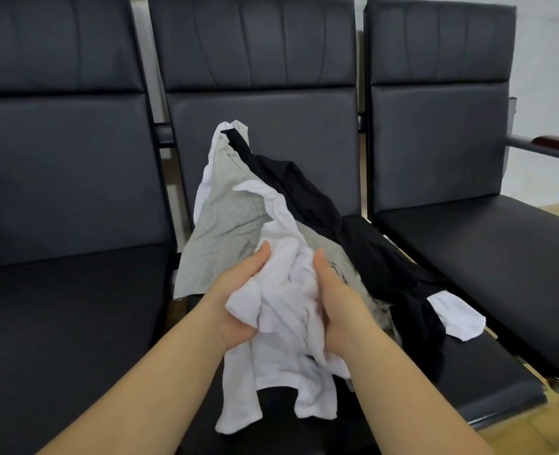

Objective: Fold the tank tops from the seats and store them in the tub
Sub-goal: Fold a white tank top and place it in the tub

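A crumpled white tank top [284, 310] is bunched between both my hands above the middle seat. My left hand [238, 290] grips its left side and my right hand [334, 300] grips its right side; its lower part hangs down toward me. Under it a grey tank top [225, 224] lies spread against the seat back. A black tank top [363, 244] stretches to its right across the seat. Another white garment [455, 315] pokes out at the right edge of the pile. No tub is in view.
Three dark padded seats stand in a row: left seat [58, 323], middle seat [488, 385], right seat [501, 257]. A wooden armrest [557, 144] sticks out at far right. Light tiled floor [534, 431] shows at the lower right.
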The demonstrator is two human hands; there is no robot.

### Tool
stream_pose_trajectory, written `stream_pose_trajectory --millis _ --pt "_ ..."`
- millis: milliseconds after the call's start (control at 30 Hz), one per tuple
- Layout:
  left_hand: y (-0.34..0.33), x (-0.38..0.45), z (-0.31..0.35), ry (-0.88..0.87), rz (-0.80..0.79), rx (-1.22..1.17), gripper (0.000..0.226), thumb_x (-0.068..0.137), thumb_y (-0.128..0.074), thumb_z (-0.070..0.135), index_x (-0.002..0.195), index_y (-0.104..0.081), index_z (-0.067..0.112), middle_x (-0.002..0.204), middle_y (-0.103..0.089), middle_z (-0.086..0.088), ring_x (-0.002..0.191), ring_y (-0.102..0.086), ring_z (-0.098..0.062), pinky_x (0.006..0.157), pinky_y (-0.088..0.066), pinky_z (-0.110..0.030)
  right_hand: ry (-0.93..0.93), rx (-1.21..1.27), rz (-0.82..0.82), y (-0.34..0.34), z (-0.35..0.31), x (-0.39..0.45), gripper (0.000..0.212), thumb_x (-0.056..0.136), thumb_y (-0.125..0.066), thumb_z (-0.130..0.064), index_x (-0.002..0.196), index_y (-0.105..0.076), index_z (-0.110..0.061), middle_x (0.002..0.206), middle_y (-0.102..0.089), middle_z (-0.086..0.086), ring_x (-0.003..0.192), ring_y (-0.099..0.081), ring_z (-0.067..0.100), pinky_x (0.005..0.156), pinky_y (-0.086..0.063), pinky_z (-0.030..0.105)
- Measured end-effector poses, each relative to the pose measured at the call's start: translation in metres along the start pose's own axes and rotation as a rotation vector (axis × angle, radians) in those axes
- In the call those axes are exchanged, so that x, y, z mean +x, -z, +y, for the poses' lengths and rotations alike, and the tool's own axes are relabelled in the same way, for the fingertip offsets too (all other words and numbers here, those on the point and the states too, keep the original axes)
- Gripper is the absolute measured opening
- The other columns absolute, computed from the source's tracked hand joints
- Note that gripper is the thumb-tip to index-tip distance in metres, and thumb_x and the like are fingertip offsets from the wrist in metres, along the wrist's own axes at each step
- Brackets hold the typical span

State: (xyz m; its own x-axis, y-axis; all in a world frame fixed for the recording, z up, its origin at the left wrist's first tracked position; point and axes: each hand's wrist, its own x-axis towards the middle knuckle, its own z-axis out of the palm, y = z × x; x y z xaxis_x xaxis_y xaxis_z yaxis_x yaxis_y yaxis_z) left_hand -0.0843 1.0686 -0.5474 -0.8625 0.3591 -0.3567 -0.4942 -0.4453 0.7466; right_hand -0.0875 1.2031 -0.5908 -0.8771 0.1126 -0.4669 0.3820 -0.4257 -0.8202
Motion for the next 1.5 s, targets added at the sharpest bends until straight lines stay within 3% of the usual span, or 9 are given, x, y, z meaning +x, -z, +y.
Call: stream_pose_trajectory --millis 200,333,500,600,900,1000,1133,1300,1500 --pt "0.029 -0.01 0.003 -0.03 0.098 0.012 0.04 0.095 -0.049 0.041 0.112 -0.065 0.007 0.091 -0.074 -0.016 0.091 -0.066 -0.028 0.076 -0.051 -0.039 0.077 0.255 -0.212 -0.013 0.004 -0.01 0.02 0.089 -0.064 -0.013 0.105 -0.071 -0.004 0.108 -0.071 0.014 0.102 -0.067 0.025 0.09 -0.054 0.037" --pt "0.061 -0.029 0.006 -0.077 0.224 -0.064 0.039 0.099 -0.043 0.036 0.091 -0.063 0.003 0.074 -0.072 -0.017 0.058 -0.071 -0.023 0.043 -0.052 -0.027 0.173 0.114 -0.36 -0.041 0.014 -0.028 0.014 0.091 -0.061 -0.009 0.096 -0.073 -0.013 0.098 -0.074 0.005 0.094 -0.068 0.016 0.086 -0.055 0.03" --pt "0.1 -0.077 0.011 -0.042 0.292 -0.053 0.044 0.075 -0.077 0.012 0.109 -0.063 -0.012 0.08 -0.072 -0.02 0.067 -0.072 -0.026 0.052 -0.058 -0.033 0.273 -0.292 -0.534 -0.092 0.05 -0.059 0.021 0.093 -0.06 -0.011 0.097 -0.073 -0.027 0.104 -0.073 0.002 0.104 -0.067 0.018 0.096 -0.052 0.034" --pt "0.131 -0.1 0.011 -0.123 0.358 -0.024 0.053 0.101 -0.042 0.026 0.122 -0.047 -0.022 0.054 -0.064 -0.017 0.048 -0.066 -0.009 0.05 -0.052 -0.022 0.231 -0.391 -0.652 -0.113 0.073 -0.073 0.024 0.096 -0.056 -0.016 0.109 -0.07 -0.03 0.109 -0.071 -0.003 0.107 -0.065 0.015 0.099 -0.051 0.036" --pt "0.162 -0.116 -0.007 -0.079 0.359 -0.03 0.051 0.09 -0.054 0.04 0.125 -0.06 0.003 0.113 -0.068 -0.021 0.098 -0.068 -0.032 0.09 -0.051 -0.042 0.15 -0.516 -0.739 -0.124 0.099 -0.082 0.033 0.095 -0.046 0.003 0.109 -0.065 -0.021 0.114 -0.066 0.003 0.108 -0.062 0.015 0.098 -0.049 0.032" --pt "0.163 -0.11 -0.006 -0.075 0.348 -0.056 0.039 0.095 -0.051 0.031 0.123 -0.059 0.005 0.103 -0.07 -0.024 0.087 -0.072 -0.035 0.076 -0.057 -0.042 0.183 -0.486 -0.52 -0.118 0.09 -0.076 0.014 0.092 -0.058 -0.006 0.094 -0.064 -0.019 0.094 -0.068 0.005 0.079 -0.065 0.014 0.074 -0.056 0.027" --pt "0.164 -0.106 -0.003 -0.059 0.381 -0.192 0.032 0.098 -0.049 0.029 0.11 -0.06 0.002 0.092 -0.072 -0.023 0.086 -0.068 -0.036 0.071 -0.05 -0.044 0.703 -1.02 -0.264 -0.1 0.085 -0.053 0.034 0.087 -0.064 -0.039 0.118 -0.052 -0.03 0.119 -0.05 -0.015 0.104 -0.051 0.004 0.093 -0.042 0.022" --pt "0.157 -0.108 -0.003 -0.034 0.276 -0.259 0.033 0.095 -0.044 0.015 0.077 -0.066 -0.003 0.059 -0.066 -0.016 0.046 -0.066 -0.025 0.039 -0.052 -0.029 0.638 -1.095 -0.469 -0.099 0.074 -0.047 0.069 0.085 -0.019 -0.061 0.144 -0.038 -0.031 0.145 -0.041 -0.016 0.123 -0.021 -0.023 0.117 0.0 0.023" --pt "0.166 -0.119 0.005 -0.076 0.143 -0.261 0.046 0.081 -0.057 0.039 0.102 -0.068 -0.001 0.092 -0.07 -0.021 0.076 -0.071 -0.034 0.066 -0.058 -0.047 0.344 -1.173 -0.514 -0.103 0.072 -0.065 0.089 0.065 -0.033 -0.08 0.109 -0.069 -0.012 0.102 -0.069 -0.002 0.094 -0.063 0.013 0.087 -0.046 0.021"
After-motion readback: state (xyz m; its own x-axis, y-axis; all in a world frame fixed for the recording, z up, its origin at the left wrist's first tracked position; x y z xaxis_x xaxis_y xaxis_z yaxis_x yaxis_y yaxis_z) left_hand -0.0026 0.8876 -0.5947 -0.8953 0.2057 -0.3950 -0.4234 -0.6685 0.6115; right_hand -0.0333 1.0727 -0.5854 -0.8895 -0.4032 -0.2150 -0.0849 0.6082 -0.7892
